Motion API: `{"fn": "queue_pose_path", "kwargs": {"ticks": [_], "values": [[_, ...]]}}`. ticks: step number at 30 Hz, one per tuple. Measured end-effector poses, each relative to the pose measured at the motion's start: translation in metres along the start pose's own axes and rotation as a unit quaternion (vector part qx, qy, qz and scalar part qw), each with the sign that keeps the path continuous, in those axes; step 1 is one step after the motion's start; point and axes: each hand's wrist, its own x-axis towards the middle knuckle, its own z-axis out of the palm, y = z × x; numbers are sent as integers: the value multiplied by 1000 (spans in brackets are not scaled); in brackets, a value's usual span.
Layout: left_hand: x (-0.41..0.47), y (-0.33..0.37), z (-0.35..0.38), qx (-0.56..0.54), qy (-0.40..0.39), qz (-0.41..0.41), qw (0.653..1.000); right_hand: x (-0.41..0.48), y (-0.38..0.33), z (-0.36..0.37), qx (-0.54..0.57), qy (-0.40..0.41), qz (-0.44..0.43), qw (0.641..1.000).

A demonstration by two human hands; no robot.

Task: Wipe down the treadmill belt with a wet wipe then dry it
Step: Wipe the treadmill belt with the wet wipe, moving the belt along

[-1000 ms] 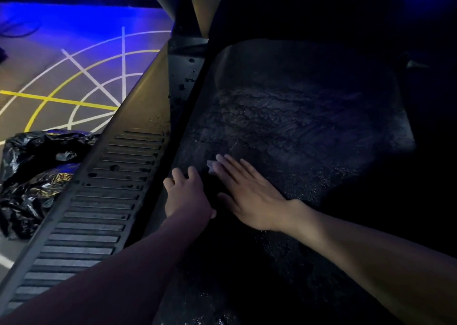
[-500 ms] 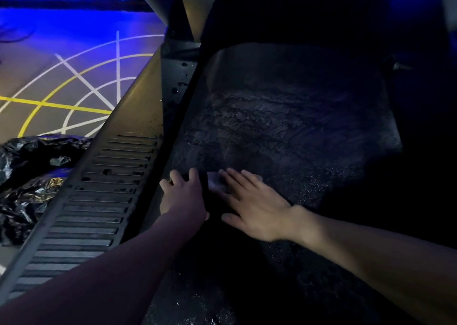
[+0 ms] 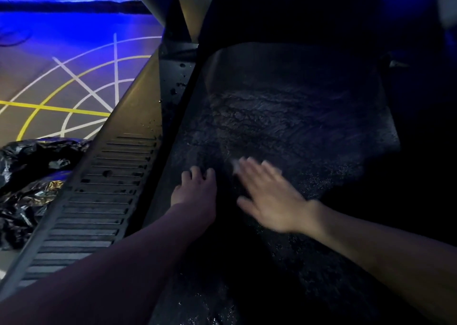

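The right hand (image 3: 269, 201), blurred, lies flat on the dark belt (image 3: 296, 117), its grip wide open, straight fingers pressing a pale wipe (image 3: 236, 165) that peeks out at the fingertips. The left hand (image 3: 195, 193) rests beside it near the belt's left edge, grip loose, holding nothing.

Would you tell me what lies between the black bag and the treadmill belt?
The ribbed side rail runs between the bag and the belt, as the head view shows.
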Motion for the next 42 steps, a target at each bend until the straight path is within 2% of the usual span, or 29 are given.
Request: {"fn": "queue_pose_path", "kwargs": {"ticks": [2, 3, 6, 7, 10, 11, 14, 15, 18, 19, 22, 23, 26, 27, 30, 31, 34, 35, 38, 39, 42], "values": [[0, 7, -1, -17, -28, -12, 999, -14, -5, 1, -7, -17, -66, 998], [0, 12, 0, -35, -50, -27, 998, -12, 5, -1, -1, -15, -57, 998], [2, 23, 0, -96, -117, -69, 986, -3, 21, -10, 9, -2, 72, 997], [4, 25, 1, -103, -132, -74, 983, -6, 18, -5, 3, 7, 58, 998], [5, 29, 5, -91, -142, -69, 983, -26, 10, 2, -7, -10, -55, 998], [5, 30, 8, -88, -133, -70, 985, -26, 20, -1, -5, -15, -49, 999], [5, 40, 11, -79, -125, -87, 985, -21, 38, -11, 6, -5, 89, 996], [6, 43, 10, -78, -128, -96, 984, -25, 34, -6, -2, 0, 74, 997], [8, 48, 8, -53, -116, -85, 988, -47, 20, 6, -8, -17, -59, 998], [7, 50, 8, -39, -103, -57, 992, -48, 30, 6, -3, -11, -52, 999], [4, 61, 8, -18, -69, 20, 997, -43, 48, 0, -1, 34, 96, 995], [3, 65, 8, -17, -68, 19, 997, -45, 44, 3, -7, 29, 81, 996], [5, 70, 8, -7, -81, 9, 997, -62, 33, 12, -32, -4, -49, 998], [6, 69, 10, -4, -85, 9, 996, -62, 44, 10, -35, 3, -43, 998], [8, 69, 7, -8, -119, 12, 993, -55, 67, 0, -5, 61, 121, 991], [8, 71, 4, -19, -133, 10, 991, -58, 62, 3, -6, 57, 111, 992], [11, 78, -5, -63, -162, 1, 985, -78, 47, 12, -22, -1, -32, 999], [11, 80, -4, -64, -160, 0, 985, -80, 58, 9, -22, 6, -35, 999], [7, 83, 5, -35, -131, 5, 991, -75, 88, -2, -5, 48, 137, 989], [6, 86, 7, -31, -125, 0, 992, -78, 86, -1, 0, 53, 146, 988], [6, 95, 6, -12, -118, -22, 993, -98, 70, 10, -17, 11, 5, 1000]]}}
